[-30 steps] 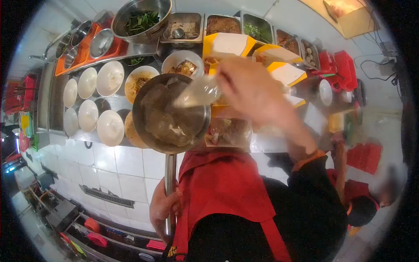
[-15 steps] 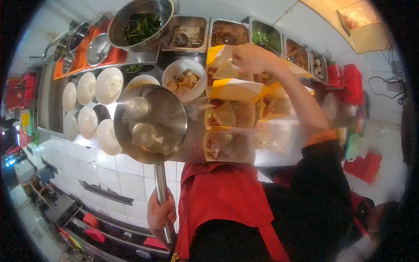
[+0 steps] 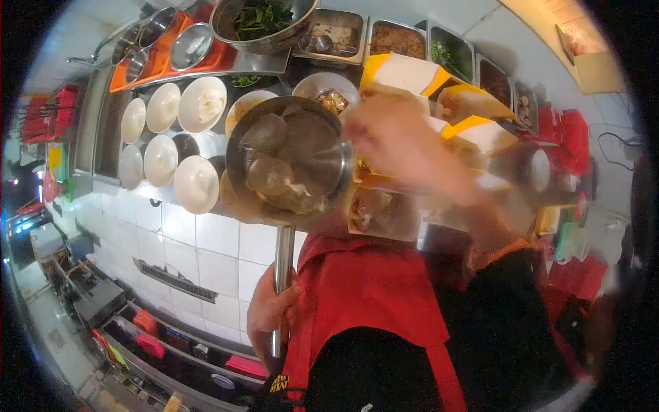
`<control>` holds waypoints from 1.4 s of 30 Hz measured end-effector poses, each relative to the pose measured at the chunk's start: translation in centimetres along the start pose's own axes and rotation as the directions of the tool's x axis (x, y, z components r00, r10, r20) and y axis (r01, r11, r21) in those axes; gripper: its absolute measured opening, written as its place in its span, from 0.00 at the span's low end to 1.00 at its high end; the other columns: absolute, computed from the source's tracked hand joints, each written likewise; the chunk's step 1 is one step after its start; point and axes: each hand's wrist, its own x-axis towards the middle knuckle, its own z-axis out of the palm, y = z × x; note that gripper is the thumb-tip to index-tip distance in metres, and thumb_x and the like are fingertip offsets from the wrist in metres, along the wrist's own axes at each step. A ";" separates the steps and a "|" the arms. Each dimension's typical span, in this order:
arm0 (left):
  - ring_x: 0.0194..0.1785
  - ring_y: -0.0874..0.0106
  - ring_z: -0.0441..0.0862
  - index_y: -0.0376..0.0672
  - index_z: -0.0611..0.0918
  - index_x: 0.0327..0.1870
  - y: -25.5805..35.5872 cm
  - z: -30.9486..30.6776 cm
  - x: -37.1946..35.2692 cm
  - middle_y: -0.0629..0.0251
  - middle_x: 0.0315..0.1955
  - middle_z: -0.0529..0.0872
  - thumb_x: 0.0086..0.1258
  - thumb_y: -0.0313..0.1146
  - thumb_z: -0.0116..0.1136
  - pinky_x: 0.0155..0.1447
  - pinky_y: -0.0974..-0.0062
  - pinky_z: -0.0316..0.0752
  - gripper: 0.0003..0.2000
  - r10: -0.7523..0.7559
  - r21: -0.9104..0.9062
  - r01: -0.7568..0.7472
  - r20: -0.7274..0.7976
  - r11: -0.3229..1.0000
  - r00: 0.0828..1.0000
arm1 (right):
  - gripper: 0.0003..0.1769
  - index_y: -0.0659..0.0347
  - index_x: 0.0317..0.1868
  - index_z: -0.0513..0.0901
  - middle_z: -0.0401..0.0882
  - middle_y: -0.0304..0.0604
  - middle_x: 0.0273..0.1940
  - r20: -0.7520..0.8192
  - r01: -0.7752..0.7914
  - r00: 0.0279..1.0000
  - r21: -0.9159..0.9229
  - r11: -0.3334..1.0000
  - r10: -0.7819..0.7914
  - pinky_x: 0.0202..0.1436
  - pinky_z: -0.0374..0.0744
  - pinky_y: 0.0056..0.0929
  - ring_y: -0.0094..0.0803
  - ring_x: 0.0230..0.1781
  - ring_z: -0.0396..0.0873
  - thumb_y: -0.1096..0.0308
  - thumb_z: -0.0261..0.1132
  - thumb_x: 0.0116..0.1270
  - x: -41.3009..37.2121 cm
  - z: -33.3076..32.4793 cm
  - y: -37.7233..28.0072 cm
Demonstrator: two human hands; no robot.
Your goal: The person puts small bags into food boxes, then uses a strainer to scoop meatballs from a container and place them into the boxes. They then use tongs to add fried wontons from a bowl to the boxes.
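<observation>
My left hand point(image 3: 270, 307) is wrapped round the long steel handle of a deep metal pan point(image 3: 317, 134). Inside the pan lie several translucent packets point(image 3: 274, 175); their contents are too blurred to name. Smeared by motion, my right hand point(image 3: 384, 130) hangs above the open boxes, beside the pan's right rim. Whether its fingers hold anything is not visible. Open yellow-and-white takeaway boxes point(image 3: 405, 74) stand on the counter right of the pan, partly hidden by my right arm. In the nearest box point(image 3: 384, 209) there is food and a clear packet.
White bowls point(image 3: 198, 184) stand in rows left of the pan. Behind are a metal bowl of green leaves point(image 3: 264, 31), steel food trays point(image 3: 398, 40) and an orange rack point(image 3: 171, 58). A plate of food point(image 3: 329, 89) sits behind the pan. White tiled floor point(image 3: 178, 240) shows below.
My right hand has swung from the far boxes back and down to the pan's right side. The view has shifted, so the bowls and trays appear further right.
</observation>
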 end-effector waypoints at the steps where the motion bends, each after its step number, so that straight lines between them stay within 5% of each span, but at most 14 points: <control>1: 0.14 0.78 0.68 0.41 0.70 0.46 0.0 0.0 0.1 0.68 0.22 0.73 0.66 0.19 0.55 0.16 0.78 0.65 0.12 0.009 0.009 -0.009 0.032 1.000 0.999 | 0.12 0.56 0.42 0.82 0.83 0.47 0.39 0.087 0.070 0.994 0.033 0.997 -0.072 0.46 0.80 0.43 0.47 0.42 0.82 0.58 0.67 0.63 -0.7 0.4 -2.3; 6: 0.13 0.79 0.65 0.41 0.71 0.37 1.0 2.1 -0.1 0.72 0.14 0.68 0.63 0.26 0.55 0.16 0.80 0.60 0.06 0.022 0.158 -0.029 0.044 0.987 0.999 | 0.13 0.61 0.38 0.80 0.83 0.50 0.35 0.210 0.038 0.977 0.000 0.999 -0.038 0.44 0.82 0.44 0.48 0.41 0.83 0.59 0.65 0.63 -0.6 8.0 -6.4; 8: 0.13 0.77 0.68 0.40 0.68 0.48 0.3 0.7 0.2 0.68 0.19 0.71 0.67 0.20 0.55 0.16 0.77 0.65 0.12 0.015 0.134 -0.033 0.138 0.990 0.990 | 0.12 0.61 0.37 0.79 0.83 0.49 0.35 0.304 -0.055 0.950 -0.079 0.995 0.077 0.43 0.82 0.44 0.47 0.41 0.83 0.61 0.65 0.62 -0.7 9.0 -6.5; 11: 0.13 0.76 0.68 0.39 0.68 0.47 0.0 0.3 0.1 0.68 0.19 0.72 0.66 0.21 0.56 0.16 0.77 0.64 0.12 0.021 0.142 -0.040 0.129 0.989 0.991 | 0.10 0.60 0.36 0.79 0.83 0.47 0.35 0.156 0.072 0.986 -0.101 0.992 -0.056 0.40 0.82 0.41 0.44 0.40 0.83 0.63 0.64 0.59 -1.7 8.1 -5.7; 13: 0.12 0.76 0.68 0.39 0.69 0.45 0.2 0.6 0.3 0.67 0.18 0.71 0.65 0.21 0.56 0.16 0.77 0.63 0.11 -0.014 0.174 -0.003 0.096 0.985 0.995 | 0.09 0.61 0.35 0.79 0.83 0.44 0.34 -0.067 0.278 0.958 -0.018 0.960 -0.279 0.37 0.82 0.39 0.41 0.38 0.82 0.65 0.64 0.56 -2.1 5.5 -4.7; 17: 0.12 0.77 0.67 0.40 0.70 0.42 0.5 0.9 0.7 0.68 0.18 0.71 0.64 0.21 0.54 0.15 0.77 0.63 0.09 0.022 0.205 -0.033 0.056 0.978 0.998 | 0.10 0.61 0.36 0.80 0.83 0.43 0.33 -0.098 0.300 0.947 -0.058 0.952 -0.305 0.37 0.81 0.37 0.40 0.36 0.82 0.66 0.65 0.55 -2.3 5.2 -4.5; 19: 0.12 0.77 0.67 0.40 0.70 0.41 1.2 1.5 0.7 0.68 0.18 0.71 0.64 0.21 0.54 0.15 0.78 0.63 0.09 0.021 0.148 -0.032 0.074 0.988 0.997 | 0.08 0.60 0.34 0.83 0.83 0.42 0.32 -0.075 0.145 0.985 -0.122 0.982 -0.155 0.36 0.81 0.37 0.40 0.36 0.82 0.67 0.67 0.54 -1.8 7.1 -4.9; 26: 0.12 0.79 0.67 0.40 0.70 0.41 1.9 2.4 0.9 0.69 0.19 0.71 0.61 0.20 0.51 0.14 0.80 0.62 0.09 0.043 0.221 -0.052 0.046 0.974 0.998 | 0.05 0.60 0.24 0.84 0.84 0.45 0.28 0.162 0.125 0.981 -0.125 0.984 -0.104 0.34 0.82 0.40 0.42 0.35 0.84 0.69 0.66 0.54 0.0 7.2 -3.9; 30: 0.11 0.80 0.64 0.39 0.70 0.41 1.8 2.2 1.3 0.70 0.18 0.71 0.60 0.22 0.51 0.13 0.82 0.61 0.09 0.088 0.257 -0.092 0.028 0.962 0.996 | 0.07 0.60 0.30 0.83 0.82 0.46 0.29 -0.171 0.226 0.965 0.152 0.962 -0.199 0.33 0.82 0.44 0.46 0.35 0.83 0.65 0.64 0.58 -0.7 2.9 -1.7; 32: 0.10 0.81 0.64 0.39 0.70 0.41 2.0 2.4 1.1 0.70 0.18 0.70 0.59 0.22 0.52 0.13 0.82 0.60 0.10 0.099 0.233 -0.099 0.011 0.967 0.995 | 0.15 0.62 0.32 0.85 0.81 0.51 0.26 -0.261 0.191 0.953 0.117 0.974 -0.156 0.31 0.80 0.46 0.51 0.30 0.83 0.58 0.65 0.56 -1.8 -0.9 -0.9; 34: 0.10 0.81 0.63 0.38 0.71 0.42 2.3 2.8 0.6 0.70 0.19 0.71 0.60 0.22 0.52 0.12 0.83 0.60 0.10 0.138 0.145 -0.136 -0.004 0.980 0.990 | 0.13 0.61 0.34 0.85 0.80 0.51 0.26 -0.282 0.034 0.960 0.151 0.988 0.010 0.36 0.79 0.47 0.51 0.30 0.82 0.59 0.65 0.60 -4.5 -6.7 -0.5; 39: 0.11 0.82 0.63 0.37 0.71 0.44 3.0 3.0 0.4 0.71 0.19 0.70 0.60 0.22 0.52 0.13 0.84 0.59 0.11 0.141 0.113 -0.137 -0.028 0.984 0.990 | 0.09 0.65 0.36 0.78 0.74 0.47 0.28 -0.187 -0.031 0.982 0.033 0.999 0.036 0.37 0.73 0.37 0.42 0.31 0.75 0.66 0.64 0.67 -12.1 -13.4 5.8; 41: 0.10 0.85 0.59 0.39 0.69 0.47 2.7 2.7 0.8 0.74 0.19 0.67 0.62 0.28 0.56 0.10 0.85 0.59 0.14 0.174 0.212 -0.154 -0.081 0.965 0.981 | 0.11 0.67 0.36 0.79 0.73 0.48 0.26 -0.028 -0.357 0.928 0.218 0.908 0.372 0.36 0.73 0.37 0.40 0.28 0.74 0.65 0.63 0.67 -14.1 -13.4 7.6; 42: 0.10 0.85 0.59 0.39 0.69 0.47 2.7 2.7 0.8 0.74 0.19 0.67 0.62 0.28 0.56 0.10 0.85 0.59 0.14 0.175 0.213 -0.154 -0.082 0.965 0.981 | 0.11 0.67 0.36 0.79 0.73 0.48 0.26 -0.028 -0.357 0.928 0.219 0.908 0.372 0.36 0.73 0.37 0.40 0.28 0.74 0.65 0.63 0.67 -14.5 -13.2 8.5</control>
